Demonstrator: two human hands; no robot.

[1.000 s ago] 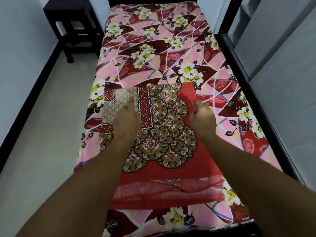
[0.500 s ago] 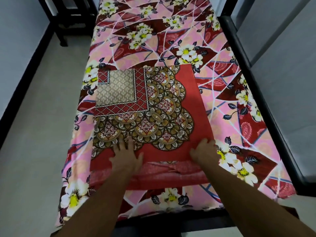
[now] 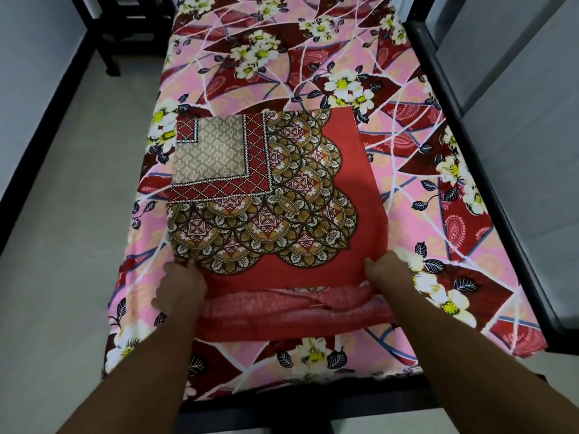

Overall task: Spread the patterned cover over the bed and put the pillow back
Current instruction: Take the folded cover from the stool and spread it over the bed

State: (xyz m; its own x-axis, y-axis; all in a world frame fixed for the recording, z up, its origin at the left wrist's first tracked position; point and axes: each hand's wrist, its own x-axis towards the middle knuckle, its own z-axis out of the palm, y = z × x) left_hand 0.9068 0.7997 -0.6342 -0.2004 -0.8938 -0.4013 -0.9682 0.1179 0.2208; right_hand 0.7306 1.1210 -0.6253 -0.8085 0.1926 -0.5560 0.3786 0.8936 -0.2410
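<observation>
Both my hands hold the near end of the folded cover (image 3: 344,189). My left hand (image 3: 180,288) has its fingers (image 3: 189,264) curled round the near left corner. My right hand (image 3: 388,270) pinches the near right corner, thumb on top of the red cloth and the other fingers tucked out of sight beneath. Between my wrists, the paler red underside of the lower layers shows in a rumpled band along the near edge. The cover is a flat folded rectangle, red with brown and gold scalloped medallions and a beige panel edged in red diamonds at its far left corner. It lies on the near half of the bed, a little toward the left side, on top of a pink and maroon flowered sheet (image 3: 313,73) that drapes over the left edge. A black bed frame (image 3: 454,98) runs along the right side and across the foot. Pale floor (image 3: 62,214) lies to the left, with a dark stool (image 3: 125,26) beside the far end of the bed.
</observation>
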